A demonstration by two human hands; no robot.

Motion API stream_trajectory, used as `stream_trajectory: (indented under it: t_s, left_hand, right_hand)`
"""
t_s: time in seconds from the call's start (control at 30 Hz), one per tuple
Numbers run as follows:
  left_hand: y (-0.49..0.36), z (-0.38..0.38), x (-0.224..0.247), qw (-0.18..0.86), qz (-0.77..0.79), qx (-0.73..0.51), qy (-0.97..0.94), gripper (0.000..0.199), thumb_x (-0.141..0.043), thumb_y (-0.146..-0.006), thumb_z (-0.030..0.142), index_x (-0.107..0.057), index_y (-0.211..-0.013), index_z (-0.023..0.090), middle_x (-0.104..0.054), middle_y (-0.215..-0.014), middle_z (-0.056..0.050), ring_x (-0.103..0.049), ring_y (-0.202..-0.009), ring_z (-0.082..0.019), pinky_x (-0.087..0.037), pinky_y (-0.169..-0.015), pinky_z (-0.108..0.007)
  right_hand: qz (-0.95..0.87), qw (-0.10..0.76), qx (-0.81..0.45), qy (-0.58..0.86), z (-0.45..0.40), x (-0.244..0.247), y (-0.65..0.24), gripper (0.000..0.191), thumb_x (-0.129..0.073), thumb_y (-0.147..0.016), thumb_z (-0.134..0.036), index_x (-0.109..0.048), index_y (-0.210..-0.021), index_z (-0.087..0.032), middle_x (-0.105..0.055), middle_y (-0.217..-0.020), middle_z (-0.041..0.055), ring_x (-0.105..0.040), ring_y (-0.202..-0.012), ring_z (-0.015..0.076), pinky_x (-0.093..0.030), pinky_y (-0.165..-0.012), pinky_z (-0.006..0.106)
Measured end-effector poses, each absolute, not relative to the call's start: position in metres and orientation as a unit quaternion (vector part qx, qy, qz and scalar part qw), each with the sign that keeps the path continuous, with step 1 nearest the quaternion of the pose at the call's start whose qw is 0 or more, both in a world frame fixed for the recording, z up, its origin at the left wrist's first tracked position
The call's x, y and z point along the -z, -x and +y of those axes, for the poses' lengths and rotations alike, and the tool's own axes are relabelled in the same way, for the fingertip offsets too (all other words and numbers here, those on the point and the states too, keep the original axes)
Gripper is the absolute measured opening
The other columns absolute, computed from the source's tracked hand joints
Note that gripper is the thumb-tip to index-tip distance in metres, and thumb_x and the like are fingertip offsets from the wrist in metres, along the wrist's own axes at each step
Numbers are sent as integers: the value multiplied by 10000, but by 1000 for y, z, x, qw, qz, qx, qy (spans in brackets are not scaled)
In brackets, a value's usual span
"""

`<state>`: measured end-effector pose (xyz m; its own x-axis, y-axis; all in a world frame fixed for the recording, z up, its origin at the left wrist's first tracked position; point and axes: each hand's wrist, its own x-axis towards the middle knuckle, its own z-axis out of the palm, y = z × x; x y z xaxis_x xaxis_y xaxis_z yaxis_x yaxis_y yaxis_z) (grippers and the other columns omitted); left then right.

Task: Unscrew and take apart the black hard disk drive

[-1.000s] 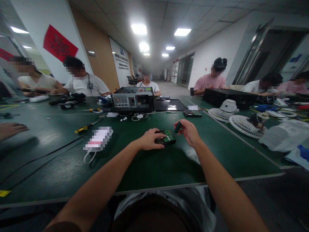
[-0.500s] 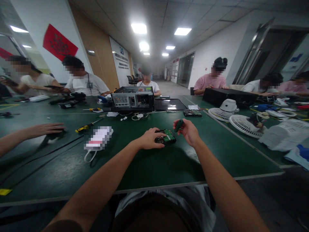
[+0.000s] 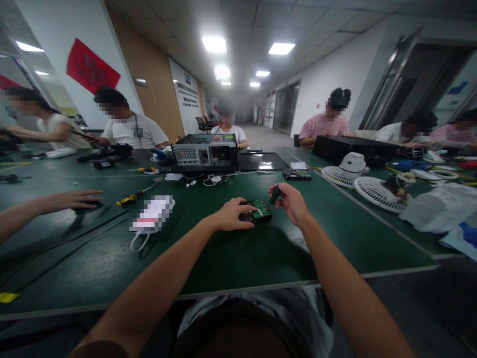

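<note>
Low on the green table, my left hand grips the left side of a hard drive, a small dark block with a green circuit board facing up. The fingers reach over its edge, and part of it is hidden under them. Just right of the drive, my right hand is raised a little with the fingers closed round a screwdriver. Its thick dark green handle shows, tilted toward the drive. I cannot make out its shaft or where the tip is.
Left lie a blurred white phone-like object, a yellow-black screwdriver and another person's hand. Ahead are an opened computer case, a dark panel and another circuit-board device. White fan parts stand right. Several people sit around.
My right hand and the green screwdriver have shifted very slightly, and the handle's tilt has changed a little. My left hand and the drive stay put. At far left, a person has moved their arms.
</note>
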<state>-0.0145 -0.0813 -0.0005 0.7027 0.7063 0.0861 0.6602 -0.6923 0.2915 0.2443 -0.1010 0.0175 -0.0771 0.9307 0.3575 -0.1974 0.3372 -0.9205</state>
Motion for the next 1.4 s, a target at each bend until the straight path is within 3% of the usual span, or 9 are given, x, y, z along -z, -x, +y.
stream_trajectory:
  t_s: [0.13, 0.43, 0.93, 1.4]
  left_hand:
    - [15, -81, 1, 120, 372, -93, -916, 673, -662, -856, 705, -536, -1462, 441, -371, -1535, -81, -441, -1345, -381, -363, -1130, -537]
    - [15, -80, 1, 115, 371, -94, -917, 670, -665, -859, 699, -545, -1460, 431, -379, -1538, -84, -436, -1357, -384, -360, -1137, -528]
    - [15, -79, 3, 120, 374, -102, -914, 677, -676, -851, 693, -541, -1462, 436, -386, -1529, -82, -432, -1360, -389, -355, -1142, -542]
    - [15, -78, 4, 117, 370, -97, -916, 671, -665, -861, 696, -531, -1466, 441, -376, -1522, -91, -436, -1353, -377, -361, -1131, -547]
  right_hand:
    - [-563, 594, -479, 317, -103, -19, -244, 286, -676, -880, -494, -739, -907, -217, -735, -1029, 83, -674, -889, 218, -455, -513, 259]
    - [-542, 613, -498, 287, -106, -23, -245, 222, -679, -880, -375, -734, -1039, -231, -754, -1013, 71, -706, -902, 231, -465, -505, 255]
    - [-513, 615, -530, 277, -102, -22, -245, 318, -558, -901, -422, -751, -1016, -197, -758, -960, 92, -705, -869, 227, -497, -518, 268]
    - [-520, 618, -521, 275, -100, -18, -246, 264, -581, -897, -385, -741, -970, -188, -751, -947, 91, -706, -842, 227, -486, -487, 257]
